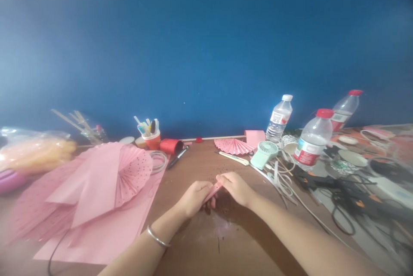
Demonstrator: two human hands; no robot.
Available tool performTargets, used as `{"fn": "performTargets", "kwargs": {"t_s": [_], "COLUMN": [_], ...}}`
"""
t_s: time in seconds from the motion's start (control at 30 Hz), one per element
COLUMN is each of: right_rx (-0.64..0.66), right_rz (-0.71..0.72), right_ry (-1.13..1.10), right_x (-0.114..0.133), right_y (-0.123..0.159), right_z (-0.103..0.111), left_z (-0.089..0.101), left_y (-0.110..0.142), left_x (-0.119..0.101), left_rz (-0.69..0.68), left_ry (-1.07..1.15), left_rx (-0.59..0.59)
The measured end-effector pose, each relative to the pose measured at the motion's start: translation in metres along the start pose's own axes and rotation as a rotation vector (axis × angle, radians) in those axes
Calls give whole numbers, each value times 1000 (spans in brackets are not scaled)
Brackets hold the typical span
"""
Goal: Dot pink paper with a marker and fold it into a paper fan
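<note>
The left hand [194, 197] and right hand [235, 188] grip opposite ends of a narrow pink paper strip [213, 191] above the brown table [193, 250]. A pleated pink fan [232, 145] lies beyond them.

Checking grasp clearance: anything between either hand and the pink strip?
Nothing visible: left hand and right hand both hold the strip directly. The nearby cutter lies beyond the right hand, not between.

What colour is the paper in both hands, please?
The paper is pink, best seen in the head view.
</note>
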State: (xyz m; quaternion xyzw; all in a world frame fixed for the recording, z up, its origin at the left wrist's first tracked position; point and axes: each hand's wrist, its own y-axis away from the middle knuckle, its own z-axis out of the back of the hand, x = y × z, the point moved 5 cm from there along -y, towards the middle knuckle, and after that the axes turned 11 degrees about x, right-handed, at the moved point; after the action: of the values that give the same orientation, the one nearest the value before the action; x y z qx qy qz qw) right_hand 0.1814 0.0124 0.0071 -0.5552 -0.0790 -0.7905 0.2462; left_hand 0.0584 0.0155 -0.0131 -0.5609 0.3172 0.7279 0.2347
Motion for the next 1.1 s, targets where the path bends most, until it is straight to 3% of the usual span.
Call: {"fn": "performTargets", "kwargs": {"t_s": [0.13,0.3,0.47,0.6,0.8,0.93,1.1], "right_rx": [13,7,-71,-97,-149,-179,-367], "right_rz": [19,36,-32,-32,-62,-70,-171], "right_ry": [64,84,32,33,3,-90,-478], "right_x": [4,3,-8,-13,-23,-27,-43], "right_y": [0,-2,-2,-2,-3,-4,-2], "right_z": [-4,-4,6,11,17,19,24], "left_z": [-2,1,3,9,8,8,24], "left_y": [-2,-1,0,-2,-6,-6,-7], "left_x": [-3,-2,2,6,7,6,2], "left_rz": [16,54,93,75,35,21,-187], "left_ry": [-1,35,72,58,120,188,219], "left_rx": [64,-31,-8,-44,0,-29,-180]}}
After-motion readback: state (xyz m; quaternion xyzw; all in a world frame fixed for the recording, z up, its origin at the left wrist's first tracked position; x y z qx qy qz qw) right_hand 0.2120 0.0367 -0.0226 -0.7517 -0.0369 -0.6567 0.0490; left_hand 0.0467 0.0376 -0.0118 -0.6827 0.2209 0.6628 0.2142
